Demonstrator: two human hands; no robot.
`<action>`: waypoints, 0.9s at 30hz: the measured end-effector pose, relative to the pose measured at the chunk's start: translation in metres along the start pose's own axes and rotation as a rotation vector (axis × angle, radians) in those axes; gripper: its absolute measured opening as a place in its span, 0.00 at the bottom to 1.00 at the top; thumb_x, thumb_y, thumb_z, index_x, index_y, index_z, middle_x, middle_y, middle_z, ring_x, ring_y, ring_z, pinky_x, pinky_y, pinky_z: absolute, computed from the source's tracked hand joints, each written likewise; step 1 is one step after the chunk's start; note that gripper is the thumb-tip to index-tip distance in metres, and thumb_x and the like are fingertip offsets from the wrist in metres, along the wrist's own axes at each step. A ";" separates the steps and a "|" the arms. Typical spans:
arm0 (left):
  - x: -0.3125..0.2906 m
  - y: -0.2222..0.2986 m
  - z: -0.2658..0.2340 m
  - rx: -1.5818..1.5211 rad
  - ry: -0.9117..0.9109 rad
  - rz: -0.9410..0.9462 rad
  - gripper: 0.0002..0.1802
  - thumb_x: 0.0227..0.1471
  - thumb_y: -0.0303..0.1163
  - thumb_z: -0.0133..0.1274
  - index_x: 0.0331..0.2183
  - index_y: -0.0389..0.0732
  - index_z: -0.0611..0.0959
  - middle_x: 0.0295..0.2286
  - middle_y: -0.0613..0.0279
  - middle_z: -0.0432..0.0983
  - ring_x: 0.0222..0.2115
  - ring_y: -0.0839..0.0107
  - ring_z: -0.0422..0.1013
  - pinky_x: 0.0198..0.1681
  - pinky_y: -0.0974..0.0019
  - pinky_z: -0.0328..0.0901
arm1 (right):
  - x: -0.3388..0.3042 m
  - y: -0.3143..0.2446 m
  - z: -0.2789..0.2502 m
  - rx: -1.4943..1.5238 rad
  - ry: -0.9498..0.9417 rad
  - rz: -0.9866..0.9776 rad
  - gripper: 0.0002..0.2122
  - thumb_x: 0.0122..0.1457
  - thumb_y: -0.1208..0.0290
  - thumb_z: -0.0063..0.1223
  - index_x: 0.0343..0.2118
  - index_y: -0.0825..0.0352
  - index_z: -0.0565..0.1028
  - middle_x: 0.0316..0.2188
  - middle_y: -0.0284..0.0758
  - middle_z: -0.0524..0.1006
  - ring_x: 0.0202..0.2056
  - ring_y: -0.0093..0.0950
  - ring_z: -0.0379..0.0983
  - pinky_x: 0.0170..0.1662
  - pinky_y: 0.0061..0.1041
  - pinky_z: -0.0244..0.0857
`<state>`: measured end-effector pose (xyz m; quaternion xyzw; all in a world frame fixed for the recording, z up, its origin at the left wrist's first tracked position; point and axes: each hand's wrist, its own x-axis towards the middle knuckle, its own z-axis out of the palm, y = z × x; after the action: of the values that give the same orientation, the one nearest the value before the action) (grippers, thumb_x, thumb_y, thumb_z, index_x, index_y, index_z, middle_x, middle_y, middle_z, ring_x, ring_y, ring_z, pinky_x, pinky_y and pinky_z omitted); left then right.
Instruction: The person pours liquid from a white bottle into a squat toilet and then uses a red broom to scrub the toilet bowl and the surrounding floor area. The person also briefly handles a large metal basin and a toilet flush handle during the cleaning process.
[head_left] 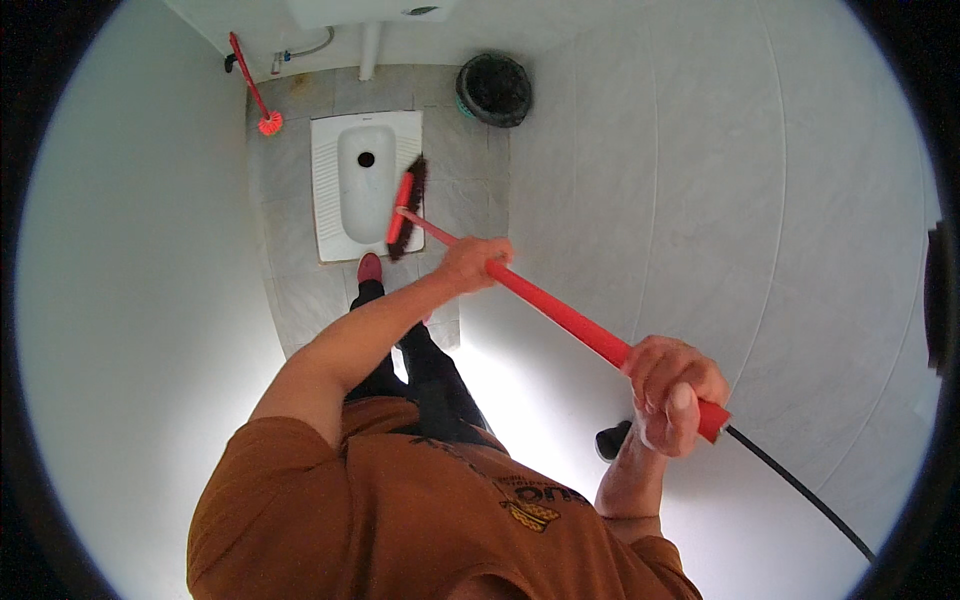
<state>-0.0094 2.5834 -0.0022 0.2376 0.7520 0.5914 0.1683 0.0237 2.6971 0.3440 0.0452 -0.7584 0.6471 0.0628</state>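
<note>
Both my hands are wrapped round the red pole of a long-handled floor brush [568, 313]. My left hand [475, 265] grips the pole lower down, nearer the head. Close to its upper end, my right hand [675, 393] is closed round it. The brush head [405, 207], red with dark bristles, is at the right edge of a white squat toilet [325, 190]; whether the bristles press on the rim or the floor I cannot tell. A thin black cord or rod [800, 492] runs from near the pole's top end toward the lower right.
A red toilet brush [256, 92] leans in the far left corner near a small tap with a hose [305, 50]. At the far right stands a bin with a black liner [494, 90]. Pale walls [690, 150] close in both sides. My red shoe [370, 268] is by the toilet's near edge.
</note>
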 end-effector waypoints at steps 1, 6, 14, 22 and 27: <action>-0.002 0.001 -0.008 0.019 -0.014 -0.072 0.12 0.40 0.30 0.61 0.28 0.47 0.74 0.21 0.65 0.75 0.24 0.63 0.75 0.26 0.60 0.64 | -0.002 0.005 -0.003 0.039 0.031 0.010 0.15 0.56 0.68 0.49 0.15 0.61 0.61 0.09 0.29 0.65 0.13 0.24 0.64 0.21 0.30 0.65; 0.007 0.044 -0.028 0.110 0.159 -0.011 0.11 0.41 0.30 0.60 0.29 0.48 0.74 0.18 0.65 0.74 0.22 0.62 0.74 0.25 0.57 0.64 | 0.003 -0.018 -0.029 0.179 0.046 -0.143 0.13 0.56 0.73 0.43 0.15 0.61 0.60 0.09 0.29 0.64 0.10 0.23 0.62 0.20 0.26 0.64; 0.057 -0.004 -0.037 0.091 0.050 0.116 0.13 0.39 0.32 0.62 0.29 0.50 0.75 0.21 0.64 0.74 0.26 0.60 0.74 0.27 0.58 0.65 | 0.019 -0.004 0.005 -0.134 -0.010 -0.093 0.13 0.56 0.70 0.46 0.16 0.64 0.65 0.11 0.30 0.65 0.13 0.24 0.65 0.24 0.31 0.68; 0.087 0.022 -0.099 0.251 -0.065 0.093 0.18 0.35 0.31 0.65 0.33 0.51 0.78 0.22 0.66 0.74 0.25 0.61 0.73 0.29 0.58 0.65 | 0.034 0.011 -0.022 0.166 0.134 -0.183 0.08 0.59 0.73 0.44 0.23 0.65 0.66 0.17 0.34 0.68 0.18 0.27 0.65 0.39 0.42 0.69; 0.121 -0.009 -0.108 0.164 0.466 0.223 0.17 0.36 0.25 0.61 0.33 0.51 0.77 0.21 0.65 0.73 0.28 0.60 0.72 0.33 0.58 0.64 | 0.039 0.042 0.018 -0.075 0.310 -0.106 0.07 0.59 0.73 0.47 0.26 0.67 0.71 0.20 0.38 0.73 0.28 0.31 0.74 0.44 0.44 0.69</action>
<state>-0.1688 2.5615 0.0189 0.1892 0.7850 0.5822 -0.0950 -0.0220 2.6866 0.3063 -0.0174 -0.7598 0.6134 0.2146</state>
